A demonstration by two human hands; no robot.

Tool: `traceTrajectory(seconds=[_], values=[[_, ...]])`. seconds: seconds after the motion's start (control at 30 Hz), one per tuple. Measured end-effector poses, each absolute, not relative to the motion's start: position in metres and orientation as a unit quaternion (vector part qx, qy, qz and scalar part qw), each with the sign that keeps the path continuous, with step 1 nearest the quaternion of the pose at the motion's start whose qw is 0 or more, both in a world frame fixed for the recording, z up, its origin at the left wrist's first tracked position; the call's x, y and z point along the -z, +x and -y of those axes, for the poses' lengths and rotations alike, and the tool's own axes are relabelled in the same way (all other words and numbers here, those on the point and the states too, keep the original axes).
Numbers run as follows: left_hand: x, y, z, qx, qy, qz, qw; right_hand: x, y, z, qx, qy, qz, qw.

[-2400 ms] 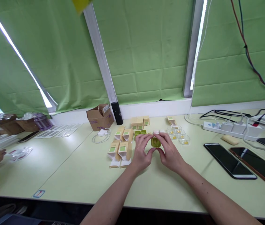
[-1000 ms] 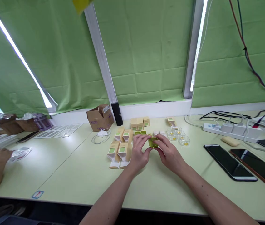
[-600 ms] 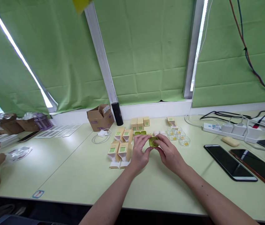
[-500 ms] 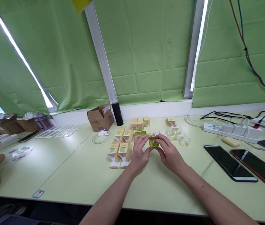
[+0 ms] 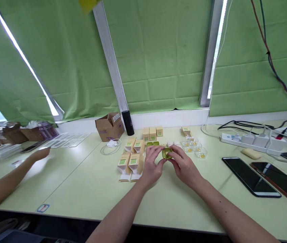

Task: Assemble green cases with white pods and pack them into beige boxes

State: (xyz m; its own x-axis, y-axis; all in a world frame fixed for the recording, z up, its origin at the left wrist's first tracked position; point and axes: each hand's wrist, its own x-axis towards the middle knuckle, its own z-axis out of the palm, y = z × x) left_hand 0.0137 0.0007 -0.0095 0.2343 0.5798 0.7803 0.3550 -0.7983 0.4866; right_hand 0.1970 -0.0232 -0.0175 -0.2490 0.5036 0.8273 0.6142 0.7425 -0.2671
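Observation:
A small square olive-green case point(image 5: 167, 153) is held just above the table between both my hands. My left hand point(image 5: 153, 164) grips its left side with thumb and fingertips. On the other side my right hand point(image 5: 184, 165) closes on it, one finger reaching into the hollow of the case. Left of my hands stand tan cartons with green labels point(image 5: 136, 160), their flaps open toward me. Two similar green cases point(image 5: 152, 143) lie just behind my left hand. Clear plastic cups with yellow bits inside point(image 5: 190, 144) sit behind and right of my right hand.
Closed tan cartons point(image 5: 152, 133) stand farther back. A brown cardboard box point(image 5: 110, 127) and black cylinder point(image 5: 127, 123) are near the wall. Phones point(image 5: 251, 177) and a power strip point(image 5: 253, 143) lie right. Another person's arm point(image 5: 14, 179) reaches in from the left.
The other person's hand has moved right and farther across the table, toward the white frames. My hands keep their grip on the green case, almost unmoved.

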Motion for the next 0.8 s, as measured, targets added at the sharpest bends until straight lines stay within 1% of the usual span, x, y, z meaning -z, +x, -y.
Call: traceTrajectory(seconds=[0.8], values=[[0.0106,0.0128,0.0007,-0.537,0.777,-0.308,0.111,0.0147,0.1949,0.0256,0.044,-0.357,0.792,0.493]])
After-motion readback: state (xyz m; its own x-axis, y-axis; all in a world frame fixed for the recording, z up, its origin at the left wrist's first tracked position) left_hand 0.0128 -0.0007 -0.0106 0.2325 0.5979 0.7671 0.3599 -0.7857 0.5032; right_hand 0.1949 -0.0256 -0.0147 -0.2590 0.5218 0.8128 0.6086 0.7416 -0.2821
